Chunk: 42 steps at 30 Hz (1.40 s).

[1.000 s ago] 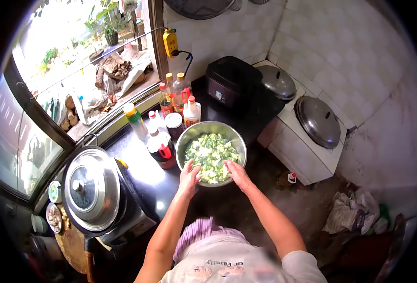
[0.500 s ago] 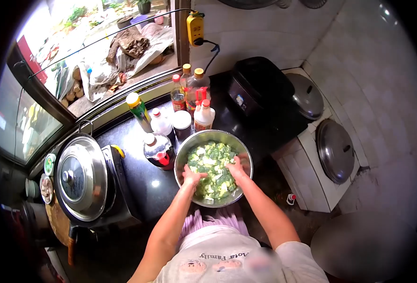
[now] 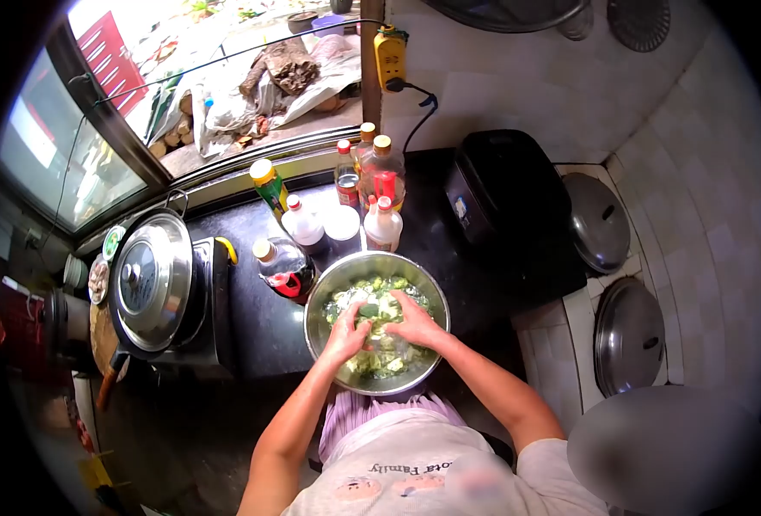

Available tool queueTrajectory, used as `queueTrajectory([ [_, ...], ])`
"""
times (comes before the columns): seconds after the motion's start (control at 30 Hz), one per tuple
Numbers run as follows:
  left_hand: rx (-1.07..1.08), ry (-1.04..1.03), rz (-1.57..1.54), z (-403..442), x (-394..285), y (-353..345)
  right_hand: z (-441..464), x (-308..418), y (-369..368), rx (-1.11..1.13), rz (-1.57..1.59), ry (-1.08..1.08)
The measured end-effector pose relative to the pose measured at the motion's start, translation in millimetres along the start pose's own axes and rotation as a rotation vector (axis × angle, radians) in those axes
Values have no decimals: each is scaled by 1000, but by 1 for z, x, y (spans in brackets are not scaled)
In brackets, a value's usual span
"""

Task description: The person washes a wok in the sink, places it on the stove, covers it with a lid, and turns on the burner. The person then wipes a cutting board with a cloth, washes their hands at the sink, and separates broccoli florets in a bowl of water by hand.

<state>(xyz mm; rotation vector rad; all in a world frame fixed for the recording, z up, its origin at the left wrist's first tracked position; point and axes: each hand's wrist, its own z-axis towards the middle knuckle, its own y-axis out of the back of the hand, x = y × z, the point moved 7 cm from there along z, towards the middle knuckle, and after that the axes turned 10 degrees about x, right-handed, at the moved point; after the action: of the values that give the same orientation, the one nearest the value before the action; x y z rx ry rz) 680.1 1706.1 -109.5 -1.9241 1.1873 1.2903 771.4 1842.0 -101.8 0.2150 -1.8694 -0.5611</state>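
A round steel bowl (image 3: 312, 337) sits at the front edge of the black counter, close against my body. In it lie many chopped green vegetable pieces (image 3: 372, 365), pale and dark, wet-looking; their exact kind is unclear. My left hand (image 3: 344, 335) reaches in from the left, fingers stretched out and thumb apart, touching the pieces. From the right, my right hand (image 3: 417, 325) is also inside the bowl, with fingers spread and pointing inward. A small gap separates the two hands near the middle. Some fingertips are partly hidden among the vegetables.
Several bottles, among them a dark sauce bottle (image 3: 284, 272), stand just behind the bowl. On the left, a lidded wok (image 3: 153, 284) rests on a stove, its wooden handle outward. A black appliance (image 3: 505, 193) and two metal lids (image 3: 628, 337) are on the right.
Both hands have come from the bowl's sides toward its middle, closer together. Vegetables have shifted, baring more of the bowl's inside. The camera view has turned slightly.
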Motion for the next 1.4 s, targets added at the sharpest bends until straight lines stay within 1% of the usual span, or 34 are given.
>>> queueTrajectory([
  [0.03,43,-9,63,-1,-1,1,2,1,3,56,28,12],
  [0.1,-55,-73,351,9,10,24,9,9,12,166,85,29],
  [0.13,-112,-70,489,9,8,33,14,4,22,90,-58,-20],
  [0.17,-177,-11,613,4,-13,43,21,-10,28,46,-88,-77],
  [0.2,-198,132,597,11,1,54,30,-19,30,-7,-88,-94],
  [0.23,-258,132,546,27,27,62,39,-30,31,-61,-87,-110],
  [0.27,-259,164,530,32,33,55,50,-45,19,-25,-9,-161],
  [0.3,-259,196,515,37,34,42,55,-51,6,2,-24,-288],
  [0.33,-218,262,518,40,38,25,56,-56,-6,35,179,-325],
  [0.37,-267,220,475,39,34,12,55,-61,-20,70,380,-364],
  [0.4,-216,149,283,41,40,7,60,-61,-28,0,509,-311],
  [0.43,-167,78,89,44,47,2,60,-66,-37,121,658,-329],
  [0.5,-98,159,-96,27,47,-3,41,-42,-37,365,962,-377],
  [0.53,-119,92,-135,18,40,-2,38,-36,-32,403,962,-306],
  [0.57,-140,23,-172,11,33,-1,39,-31,-24,415,854,-229],
  [0.6,-139,30,-204,2,23,0,39,-24,-16,423,747,-154],
  [0.63,-127,-38,-177,-4,11,0,38,-17,-9,431,641,-79],
  [0.67,-129,-43,-229,-8,12,0,34,-8,-1,397,529,-62],
  [0.73,-154,-98,-367,-19,10,-2,26,9,0,495,293,99],
  [0.77,-170,2,-273,-26,13,-4,21,13,-1,539,175,178],
  [0.83,-198,198,-85,-41,25,1,24,-23,5,425,215,-9],
  [0.87,-257,233,-52,-40,43,3,26,-44,8,366,232,-101],
  [0.93,-373,306,7,-41,78,8,15,-48,23,295,249,-342],
  [0.97,-445,399,-44,-39,100,6,7,-40,22,292,358,-410],
  [1.0,-468,461,-162,-39,91,-6,0,-34,14,289,467,-478],
  [1.03,-420,464,-321,-26,110,-21,-4,-38,-1,307,587,-514],
  [1.07,-364,417,-454,-25,93,-41,-9,-43,-16,322,706,-555],
  [1.1,-309,365,-584,-25,73,-58,10,-73,-43,378,752,-405],
  [1.17,-179,302,-688,-19,61,-75,21,-85,-58,398,684,-433],
  [1.2,-223,260,-609,-17,59,-70,28,-77,-55,338,748,-268],
  [1.23,-229,204,-539,-16,57,-64,28,-77,-51,359,732,-212],
  [1.3,-237,93,-400,-16,52,-50,14,-17,-13,397,697,-103],
  [1.33,-280,12,-305,-17,40,-41,18,-26,-9,377,619,-150],
  [1.4,-330,-33,-115,-21,20,-25,19,-34,-2,274,372,-97],
])
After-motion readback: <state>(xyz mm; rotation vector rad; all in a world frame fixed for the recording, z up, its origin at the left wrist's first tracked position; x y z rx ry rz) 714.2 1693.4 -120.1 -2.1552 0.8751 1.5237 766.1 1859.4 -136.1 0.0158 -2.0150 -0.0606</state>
